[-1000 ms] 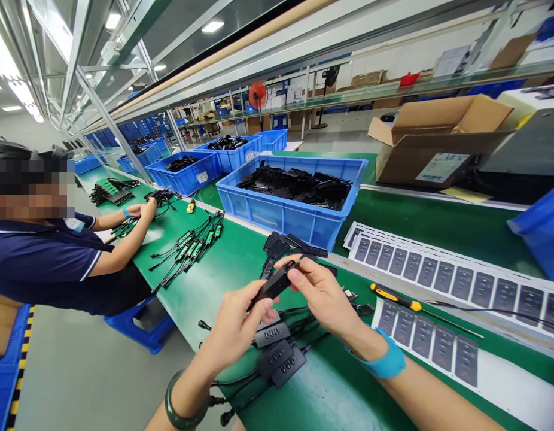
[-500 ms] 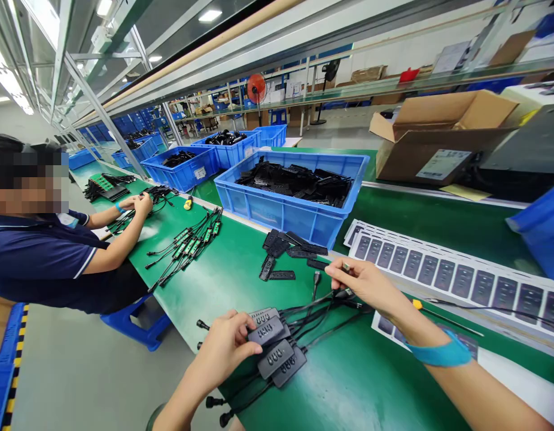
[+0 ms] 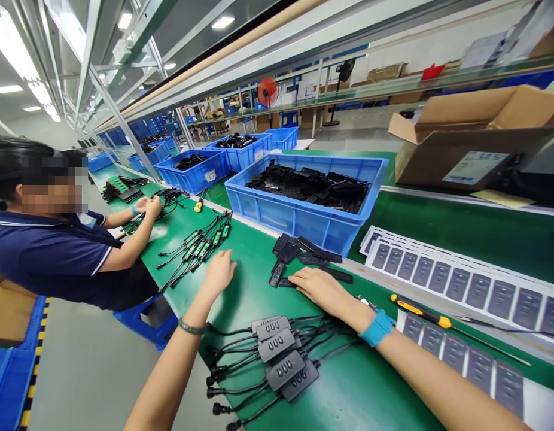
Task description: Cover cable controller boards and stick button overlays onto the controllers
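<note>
My left hand [image 3: 220, 272] hovers over the green table [image 3: 245, 293], near the cables with green circuit boards [image 3: 200, 244]; its fingers are curled and partly hidden, so I cannot see whether it holds anything. My right hand [image 3: 319, 287] reaches palm down to the loose black plastic covers [image 3: 288, 251], its fingertips at one of the nearest covers. Whether the fingers grip it is unclear. In front of both hands lies a stack of dark grey cased modules [image 3: 281, 359] with black cables running out on both sides.
A blue bin [image 3: 295, 221] of black covers stands behind the loose ones. At the right are label sheets [image 3: 438, 278] and a yellow-black screwdriver [image 3: 420, 311]. A cardboard box [image 3: 465, 149] sits farther back. A person in dark blue [image 3: 57, 257] works at the left.
My left hand has left the grey modules and moved forward toward the circuit-board cables. My right hand has moved from the cable ends to the loose covers. The view has shifted slightly.
</note>
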`<state>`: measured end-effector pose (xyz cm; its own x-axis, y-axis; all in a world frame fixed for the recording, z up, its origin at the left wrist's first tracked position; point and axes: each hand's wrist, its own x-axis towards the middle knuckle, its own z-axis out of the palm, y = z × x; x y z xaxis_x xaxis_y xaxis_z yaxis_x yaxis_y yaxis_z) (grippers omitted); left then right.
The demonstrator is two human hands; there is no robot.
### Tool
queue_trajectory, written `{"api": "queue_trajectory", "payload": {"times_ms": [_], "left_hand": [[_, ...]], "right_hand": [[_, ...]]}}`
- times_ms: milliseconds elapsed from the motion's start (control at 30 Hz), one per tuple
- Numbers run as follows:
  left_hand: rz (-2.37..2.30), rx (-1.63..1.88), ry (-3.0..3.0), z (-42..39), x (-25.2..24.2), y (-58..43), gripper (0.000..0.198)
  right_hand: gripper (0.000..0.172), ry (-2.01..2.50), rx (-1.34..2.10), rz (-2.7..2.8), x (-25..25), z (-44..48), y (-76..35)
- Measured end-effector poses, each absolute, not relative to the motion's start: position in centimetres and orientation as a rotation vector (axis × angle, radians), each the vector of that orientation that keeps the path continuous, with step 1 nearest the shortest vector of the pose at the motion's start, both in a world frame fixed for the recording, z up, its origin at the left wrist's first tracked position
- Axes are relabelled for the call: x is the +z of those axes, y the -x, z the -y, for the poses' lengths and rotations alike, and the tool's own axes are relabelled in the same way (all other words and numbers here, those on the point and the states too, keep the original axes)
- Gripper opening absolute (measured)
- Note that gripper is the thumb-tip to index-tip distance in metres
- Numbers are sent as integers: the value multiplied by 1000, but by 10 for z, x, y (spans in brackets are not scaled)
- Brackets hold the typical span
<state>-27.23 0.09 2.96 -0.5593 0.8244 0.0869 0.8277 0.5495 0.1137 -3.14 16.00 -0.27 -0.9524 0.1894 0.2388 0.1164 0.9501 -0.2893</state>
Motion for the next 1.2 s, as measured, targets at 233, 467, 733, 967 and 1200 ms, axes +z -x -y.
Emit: {"api": "queue_trajectory", "payload": {"times_ms": [233,467,733,967,1200], "left_hand": [[2713,-267,1149,-50,15,325,40],[2831,-552,1208,-50,5,319,29],[2942,-1441,1140,-20,39,276,35],[2821,-2266,1384,30,83,199,48],[2585,-2762,1560,47,87,133,49]], "right_hand": [[24,362,473,2791,12,-157,11],[55,649,1636,1951,40,-151,-4],[35,701,1754,1679,57,-129,4],[33,562,1740,1642,71,-111,6],[28,391,1774,1668,84,-85,13]]}}
